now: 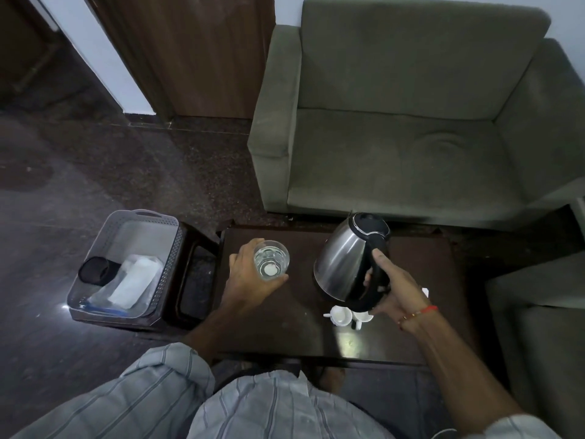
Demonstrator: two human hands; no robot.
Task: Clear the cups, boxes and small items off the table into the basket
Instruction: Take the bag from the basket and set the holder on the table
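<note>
On the dark low table point(285, 327), my left hand point(245, 274) is wrapped around a clear drinking glass point(271, 260) near the table's left side. My right hand point(395, 289) grips the black handle of a steel electric kettle point(345, 258), which tilts slightly to the left. Two small white cups point(346, 315) stand just below the kettle, close to my right wrist. A grey perforated basket point(126, 236) sits on a dark stool left of the table. It holds a black cup point(96, 270) lying on its side and clear plastic packets point(133, 280).
A grey-green sofa point(411, 122) runs along the table's far edge. Another upholstered seat point(538, 312) stands at the right. A wooden door frame point(190, 58) rises at the back. Dark polished floor point(95, 169) surrounds the stool. A small white item point(425, 292) lies behind my right hand.
</note>
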